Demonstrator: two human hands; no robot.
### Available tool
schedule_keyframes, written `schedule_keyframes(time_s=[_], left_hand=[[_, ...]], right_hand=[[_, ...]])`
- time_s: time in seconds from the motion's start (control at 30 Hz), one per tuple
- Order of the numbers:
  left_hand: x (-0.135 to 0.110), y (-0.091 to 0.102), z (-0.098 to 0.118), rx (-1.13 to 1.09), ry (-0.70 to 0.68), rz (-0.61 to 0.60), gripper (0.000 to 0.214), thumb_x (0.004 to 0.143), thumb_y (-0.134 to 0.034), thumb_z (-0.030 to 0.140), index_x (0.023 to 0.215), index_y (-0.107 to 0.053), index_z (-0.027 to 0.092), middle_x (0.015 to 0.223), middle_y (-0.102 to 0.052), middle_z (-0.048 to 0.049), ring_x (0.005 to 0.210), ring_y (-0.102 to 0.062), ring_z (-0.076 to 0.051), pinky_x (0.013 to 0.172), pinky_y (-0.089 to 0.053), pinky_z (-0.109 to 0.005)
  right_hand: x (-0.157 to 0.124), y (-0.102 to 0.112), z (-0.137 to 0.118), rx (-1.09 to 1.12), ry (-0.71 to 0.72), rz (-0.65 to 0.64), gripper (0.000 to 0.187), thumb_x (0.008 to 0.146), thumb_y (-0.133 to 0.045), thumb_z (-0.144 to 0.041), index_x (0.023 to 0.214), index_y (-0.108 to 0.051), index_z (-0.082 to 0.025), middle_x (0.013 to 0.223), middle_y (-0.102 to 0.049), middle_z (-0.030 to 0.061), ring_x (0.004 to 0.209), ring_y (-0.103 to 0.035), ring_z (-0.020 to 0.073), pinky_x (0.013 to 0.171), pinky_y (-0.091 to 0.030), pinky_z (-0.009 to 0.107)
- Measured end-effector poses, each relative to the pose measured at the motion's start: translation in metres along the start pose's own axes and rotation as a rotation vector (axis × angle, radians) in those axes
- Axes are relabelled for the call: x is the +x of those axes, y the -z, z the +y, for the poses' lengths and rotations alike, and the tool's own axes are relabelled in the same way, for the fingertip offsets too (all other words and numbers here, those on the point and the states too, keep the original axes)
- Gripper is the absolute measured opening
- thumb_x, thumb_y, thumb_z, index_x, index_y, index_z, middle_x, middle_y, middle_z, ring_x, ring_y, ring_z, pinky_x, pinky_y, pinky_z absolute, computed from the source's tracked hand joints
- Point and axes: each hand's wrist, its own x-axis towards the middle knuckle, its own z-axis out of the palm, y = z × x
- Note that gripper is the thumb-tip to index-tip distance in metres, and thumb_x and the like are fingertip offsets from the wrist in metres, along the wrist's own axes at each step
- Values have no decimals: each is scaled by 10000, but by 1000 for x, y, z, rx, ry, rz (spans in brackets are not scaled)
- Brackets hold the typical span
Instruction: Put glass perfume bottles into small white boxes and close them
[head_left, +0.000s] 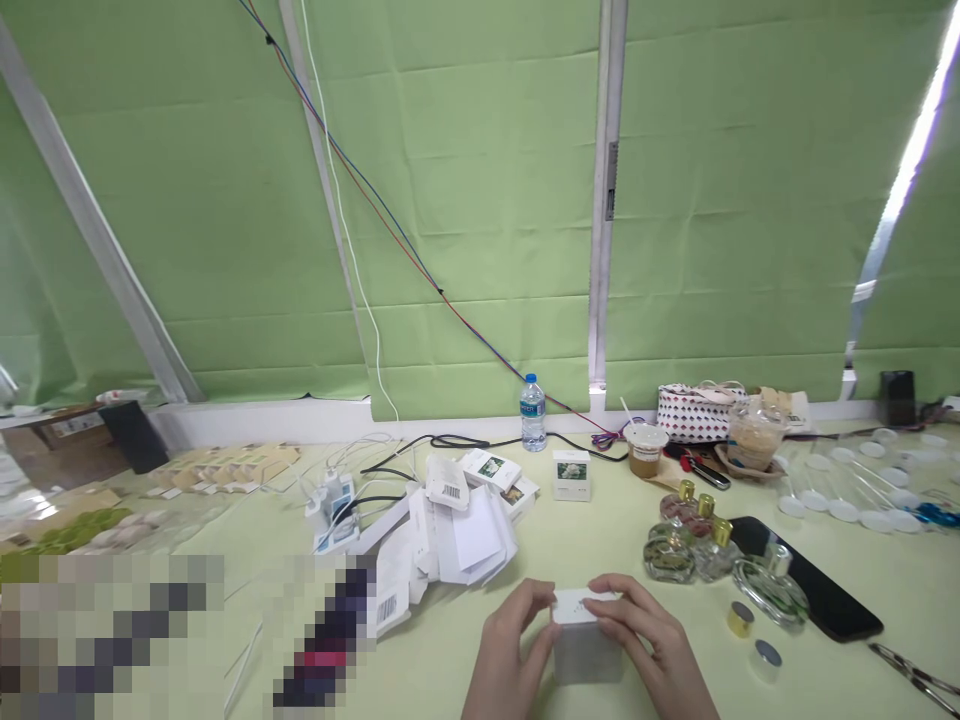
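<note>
A small white box (586,655) stands upright on the table near the bottom middle, between my two hands. My left hand (517,635) grips its left side, thumb at the front and fingers at the top corner. My right hand (645,630) closes on the right side, fingertips on the top face and right edge. Small dark marks show on the top face; the front is plain. To the right of my right hand lie several glass bottles (670,553) with gold caps, a green-patterned bottle (770,590) with a silver cap, a loose gold cap (740,618) and a loose silver cap (766,660).
Flattened white cartons (450,535) lie left of centre beside a power strip (334,510). Behind stand a white box with a flower picture (571,477), a water bottle (533,415) and drink cups (645,450). A phone (810,580) and scissors (915,680) lie at right.
</note>
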Motion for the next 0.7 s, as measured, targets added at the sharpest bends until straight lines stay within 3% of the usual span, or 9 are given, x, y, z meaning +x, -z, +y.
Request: schedule_keyframes(time_s=[0.13, 0.23, 0.43, 0.57, 0.7], left_hand=[[-6, -7, -20, 141, -204, 87, 212, 909, -512, 308, 895, -718, 261, 1088, -717, -65, 966, -687, -195, 845, -540, -269], [-10, -12, -35, 165, -284, 134, 264, 928, -490, 371, 934, -733, 267, 1128, -710, -78, 953, -696, -184, 847, -551, -258], [-13, -24, -51, 143, -261, 202, 244, 918, -511, 365, 1040, -716, 310, 1176, -684, -66, 1029, -672, -196, 889, -545, -283], [-13, -34, -48, 105, -252, 225, 252, 907, -494, 329, 1060, -680, 256, 1114, -628, -91, 1009, -648, -212, 865, -545, -325], [-24, -51, -46, 123, -232, 327, 270, 855, -552, 343, 1085, -642, 235, 1031, -592, -88, 879, -644, -220, 745, -562, -325]], right_hand=[[-4, -2, 5, -43, 32, 10, 271, 899, -554, -447, 857, -763, -278, 1016, -684, 81, 859, -681, 198, 731, -531, 241], [-5, -3, 7, -98, 73, 39, 303, 916, -518, -458, 877, -762, -283, 1011, -689, 86, 837, -677, 196, 717, -540, 252], [1, 5, 0, -383, 316, -27, 322, 967, -419, -324, 1014, -737, -339, 1040, -667, 89, 734, -597, 185, 662, -529, 312], [0, 11, -7, -667, 437, -40, 300, 938, -448, -228, 1006, -736, -276, 931, -638, 108, 758, -628, 187, 635, -531, 275], [-8, 7, -8, -872, 488, -97, 280, 883, -541, -278, 1120, -685, -240, 815, -650, 84, 640, -656, 183, 525, -540, 244]])
